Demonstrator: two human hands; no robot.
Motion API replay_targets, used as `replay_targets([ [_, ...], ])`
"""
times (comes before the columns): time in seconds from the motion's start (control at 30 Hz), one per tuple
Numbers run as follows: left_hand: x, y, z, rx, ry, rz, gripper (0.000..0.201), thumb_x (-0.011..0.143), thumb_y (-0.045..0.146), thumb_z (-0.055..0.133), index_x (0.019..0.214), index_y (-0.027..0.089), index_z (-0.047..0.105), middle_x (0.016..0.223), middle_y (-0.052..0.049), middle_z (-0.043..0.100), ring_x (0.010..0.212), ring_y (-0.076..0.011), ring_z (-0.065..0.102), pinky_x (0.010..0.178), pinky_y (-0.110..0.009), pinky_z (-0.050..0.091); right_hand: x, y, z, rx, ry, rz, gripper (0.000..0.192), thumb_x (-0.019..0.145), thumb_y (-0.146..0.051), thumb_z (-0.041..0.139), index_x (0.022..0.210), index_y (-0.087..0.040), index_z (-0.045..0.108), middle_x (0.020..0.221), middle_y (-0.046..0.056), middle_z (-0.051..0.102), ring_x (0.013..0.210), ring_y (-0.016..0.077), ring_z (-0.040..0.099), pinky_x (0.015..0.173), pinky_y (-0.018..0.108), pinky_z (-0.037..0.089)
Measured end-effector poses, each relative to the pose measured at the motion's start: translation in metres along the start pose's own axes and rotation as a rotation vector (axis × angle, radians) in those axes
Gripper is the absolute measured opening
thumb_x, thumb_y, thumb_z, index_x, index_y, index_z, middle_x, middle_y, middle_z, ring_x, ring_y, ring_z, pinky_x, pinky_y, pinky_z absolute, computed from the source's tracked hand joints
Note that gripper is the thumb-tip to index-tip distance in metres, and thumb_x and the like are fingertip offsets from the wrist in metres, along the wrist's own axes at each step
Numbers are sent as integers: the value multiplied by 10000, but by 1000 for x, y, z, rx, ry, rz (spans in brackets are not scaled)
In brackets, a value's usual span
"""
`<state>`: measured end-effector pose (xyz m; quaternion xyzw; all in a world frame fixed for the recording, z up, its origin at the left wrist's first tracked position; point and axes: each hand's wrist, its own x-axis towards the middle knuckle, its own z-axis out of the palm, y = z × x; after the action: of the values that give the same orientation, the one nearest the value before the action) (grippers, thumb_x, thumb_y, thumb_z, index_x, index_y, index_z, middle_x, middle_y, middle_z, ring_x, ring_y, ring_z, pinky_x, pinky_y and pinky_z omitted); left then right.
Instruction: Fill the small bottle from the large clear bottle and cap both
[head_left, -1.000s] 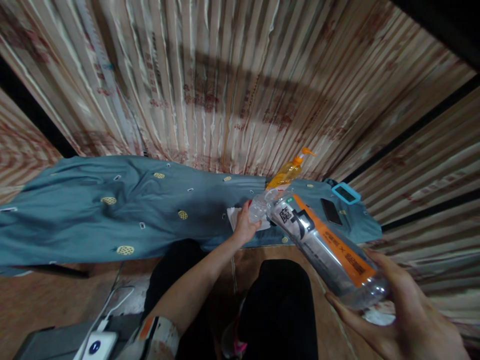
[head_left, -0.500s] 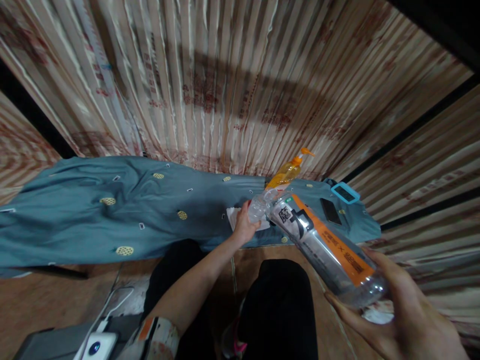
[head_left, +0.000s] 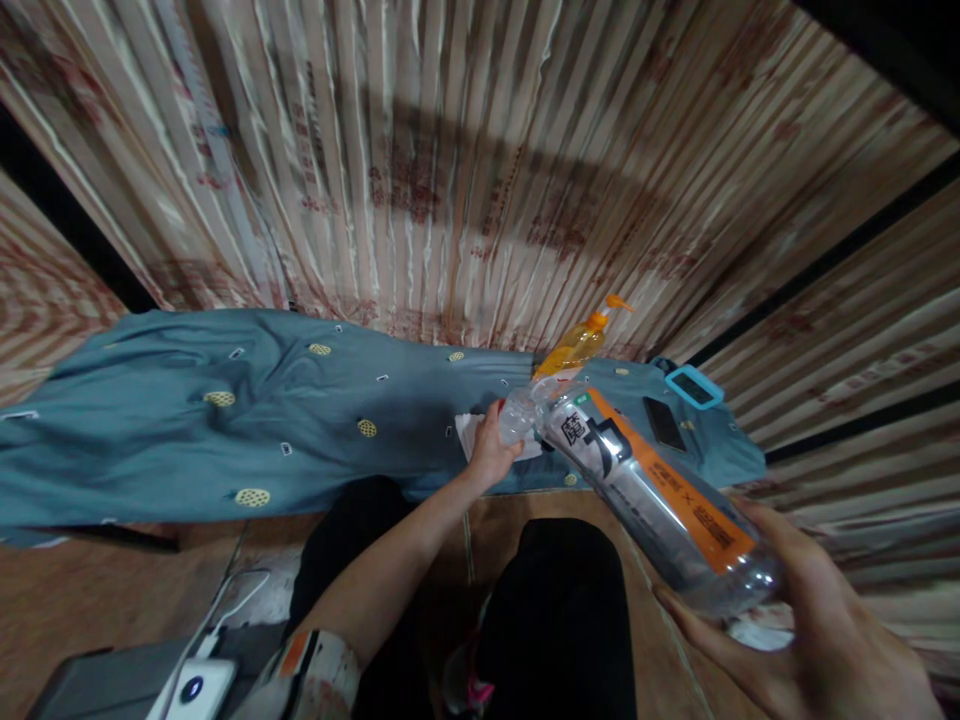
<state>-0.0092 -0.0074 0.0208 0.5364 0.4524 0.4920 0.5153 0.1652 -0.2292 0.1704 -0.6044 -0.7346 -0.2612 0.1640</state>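
Note:
My right hand (head_left: 832, 630) grips the base of a large clear plastic bottle (head_left: 660, 490) with an orange and silver label. The bottle slants down away from me, its top end toward my left hand (head_left: 493, 450). That hand is closed on a clear plastic piece (head_left: 517, 416) right at the bottle's top end; whether it is the bottle's own neck or a separate container, I cannot tell. Beneath my left hand lies a white tissue (head_left: 466, 432). Just beyond the bottle stands an amber pump bottle (head_left: 576, 345) with an orange pump head, its lower part hidden.
A teal cloth (head_left: 412, 400) with a pineapple print covers the narrow table. At its right end are a dark phone (head_left: 664, 423) and a blue-framed device (head_left: 694, 386). A pleated curtain (head_left: 450, 180) hangs behind. At lower left, a white power bank (head_left: 196, 690) with a cable lies on a grey case.
Almost nothing differs. The whole view has shifted very slightly; both hands keep their hold and the large bottle stays at the same slant.

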Motion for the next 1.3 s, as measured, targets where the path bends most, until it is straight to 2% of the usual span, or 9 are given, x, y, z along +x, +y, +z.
replay_targets([
  [0.17, 0, -2, 1, 0, 1, 2, 706, 576, 24, 746, 1224, 222, 548, 1062, -8, 706, 997, -205, 676, 995, -369, 530, 0, -2, -2, 15, 7, 27, 745, 967, -563, 526, 1534, -116, 343, 1256, 182, 658, 1080, 314, 709, 874, 402, 597],
  [0.47, 1, -4, -1, 8, 14, 31, 718, 570, 29, 754, 1235, 220, 565, 1089, -23, 715, 1020, -220, 678, 1007, -389, 528, -1, 6, 0, -1, -5, -24, 768, 943, -590, 545, 1503, -92, 379, 1208, 190, 665, 990, 300, 731, 816, 380, 606],
  [0.63, 0, -6, -1, 22, 21, 52, 713, 585, 30, 751, 1249, 211, 564, 1126, -31, 703, 1056, -226, 674, 1036, -430, 520, 0, 6, -1, -57, 16, -58, 770, 953, -601, 524, 1466, -38, 408, 1184, 210, 668, 916, 286, 740, 762, 362, 604],
  [0.83, 1, -8, 0, 28, 13, 59, 697, 593, 27, 745, 1235, 226, 560, 1103, -21, 705, 1050, -226, 674, 1036, -449, 523, 1, 6, 0, -75, 59, -95, 775, 952, -570, 541, 1500, -46, 380, 1178, 194, 671, 904, 272, 735, 715, 343, 588],
  [0.97, 2, -9, 1, 43, 16, 66, 728, 587, 25, 745, 1260, 220, 547, 1144, -39, 701, 1089, -241, 666, 1058, -455, 506, 1, 6, 0, -59, 17, -78, 798, 954, -600, 519, 1520, -61, 357, 1173, 194, 676, 763, 244, 719, 586, 335, 550],
  [1.2, 4, -12, 1, 39, 2, 44, 739, 588, 34, 758, 1273, 224, 554, 1152, -35, 697, 1112, -238, 660, 1070, -422, 493, -1, 10, 1, -65, 0, -52, 803, 941, -619, 523, 1482, -42, 389, 1143, 200, 673, 703, 235, 701, 567, 340, 540],
  [1.3, 3, -12, 1, 39, 6, 38, 741, 599, 36, 754, 1285, 215, 540, 1177, -51, 697, 1124, -238, 654, 1085, -433, 483, -1, 10, 1, -39, 8, -64, 799, 930, -616, 546, 1476, -52, 400, 1162, 195, 668, 749, 243, 714, 634, 347, 569],
])
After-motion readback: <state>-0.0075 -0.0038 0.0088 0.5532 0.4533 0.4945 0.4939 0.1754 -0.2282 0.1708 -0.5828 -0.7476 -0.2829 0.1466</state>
